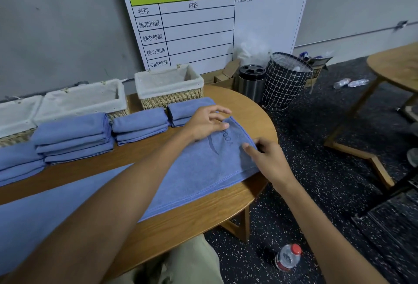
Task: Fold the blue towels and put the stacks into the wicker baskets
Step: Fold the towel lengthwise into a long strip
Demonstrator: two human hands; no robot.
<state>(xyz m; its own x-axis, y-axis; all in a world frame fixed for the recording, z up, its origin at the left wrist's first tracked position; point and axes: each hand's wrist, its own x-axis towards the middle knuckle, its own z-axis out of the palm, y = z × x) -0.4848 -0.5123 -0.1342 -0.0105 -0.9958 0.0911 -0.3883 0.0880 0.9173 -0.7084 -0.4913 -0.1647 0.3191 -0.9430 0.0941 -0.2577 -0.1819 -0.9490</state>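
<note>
A long blue towel (199,170) lies spread along the wooden table (203,211), its right end near the table's rounded edge. My left hand (205,123) rests on the far right corner of it, thumb pressing the cloth, fingers loosely spread. My right hand (269,159) pinches the towel's right edge at the near side. Behind the towel stand several stacks of folded blue towels (74,139), (140,125), (187,109). Three wicker baskets with white liners line the wall side (169,96), (83,100), (15,114), all showing only liner inside.
A large white schedule board (203,23) leans on the wall. Right of the table stand a steel bin (252,82) and a checked fabric bin (285,82). A bottle (288,257) lies on the speckled floor. Another wooden table (395,71) is at right.
</note>
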